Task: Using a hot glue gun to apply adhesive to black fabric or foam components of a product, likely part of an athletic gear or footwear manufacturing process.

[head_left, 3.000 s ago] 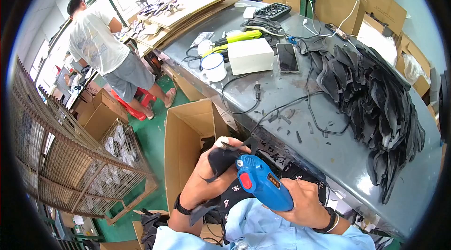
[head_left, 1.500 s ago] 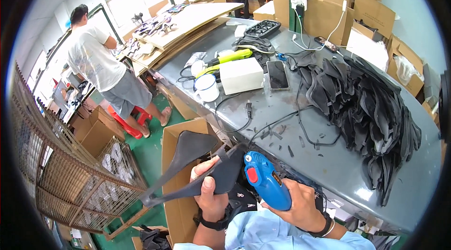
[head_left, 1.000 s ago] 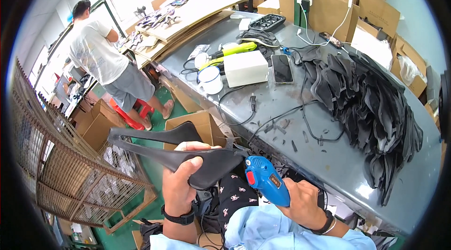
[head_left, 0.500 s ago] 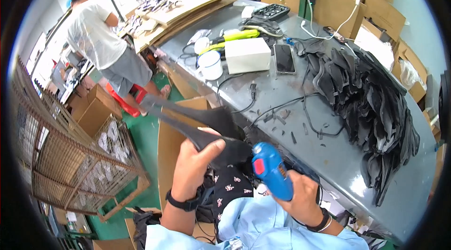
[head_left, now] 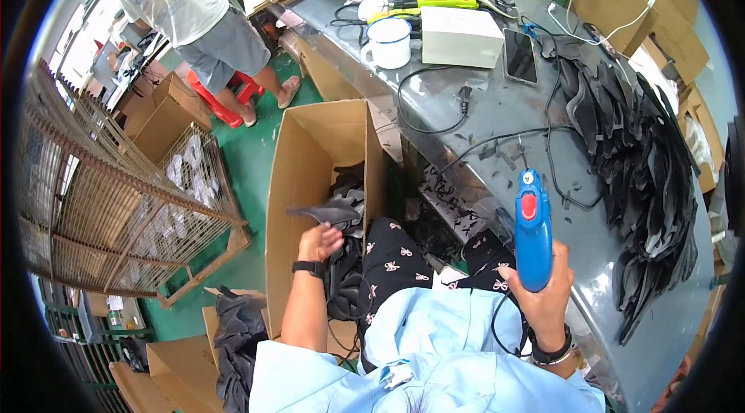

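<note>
Clock directions run from the middle of the view. At 9 o'clock stands a wire rack (head_left: 116,203). Nearer the middle, at 10 o'clock, a tall open carton (head_left: 334,130) holds a heap of dark pieces (head_left: 345,281). Inside it at 8 o'clock lies the dark piece (head_left: 334,213), its left end blurred. The left hand (head_left: 320,244), at 7 o'clock, is just below that piece with fingers loosely spread — whether a fingertip touches it I cannot tell.

At 2 o'clock, dark scraps (head_left: 489,150) lie on the grey table (head_left: 667,335). At 4 o'clock the right hand (head_left: 545,286) is closed around the handle of a blue power tool (head_left: 534,238), its thin metal tip pointing to 12 o'clock. Farther right, at 3 o'clock, spreads a large pile of dark pieces (head_left: 636,172).

The step in hand looks like letting 1 piece go into the carton, with the tool idle. From here, the left hand's next move calls for a clear lift past the carton's rim — and the right for keeping that tip away from fingers.
</note>
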The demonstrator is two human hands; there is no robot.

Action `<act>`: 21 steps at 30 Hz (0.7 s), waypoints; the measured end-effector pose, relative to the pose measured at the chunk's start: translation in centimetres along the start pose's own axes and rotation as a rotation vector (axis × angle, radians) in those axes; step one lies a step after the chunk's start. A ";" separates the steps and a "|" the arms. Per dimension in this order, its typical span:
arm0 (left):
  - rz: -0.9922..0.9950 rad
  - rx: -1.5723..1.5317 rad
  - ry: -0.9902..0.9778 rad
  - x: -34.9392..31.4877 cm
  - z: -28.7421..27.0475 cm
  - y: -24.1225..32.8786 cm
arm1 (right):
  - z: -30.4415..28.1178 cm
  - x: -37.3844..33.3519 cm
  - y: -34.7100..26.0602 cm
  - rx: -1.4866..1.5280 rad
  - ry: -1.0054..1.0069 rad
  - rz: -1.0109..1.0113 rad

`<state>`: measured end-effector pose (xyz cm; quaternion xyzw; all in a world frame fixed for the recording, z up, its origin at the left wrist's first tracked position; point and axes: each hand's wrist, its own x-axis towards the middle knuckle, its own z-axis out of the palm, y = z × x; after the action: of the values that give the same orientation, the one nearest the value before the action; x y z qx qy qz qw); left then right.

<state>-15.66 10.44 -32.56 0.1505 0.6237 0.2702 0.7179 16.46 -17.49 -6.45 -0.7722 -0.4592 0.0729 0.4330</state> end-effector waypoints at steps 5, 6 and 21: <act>0.235 0.282 -0.097 -5.2 7.8 -0.6 | -1.4 -0.2 0.6 -0.052 0.022 0.085; 0.321 0.370 -0.195 -8.2 10.6 0.5 | -1.4 -0.3 1.2 -0.150 0.000 0.107; 0.440 0.592 -0.996 -24.2 51.4 -1.3 | -3.5 -1.2 2.9 0.091 0.267 -0.023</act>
<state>32.95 1.67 -4.48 0.5764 0.2164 0.1246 0.7781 19.42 -21.10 -6.78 -0.7494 -0.4024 -0.0148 0.5257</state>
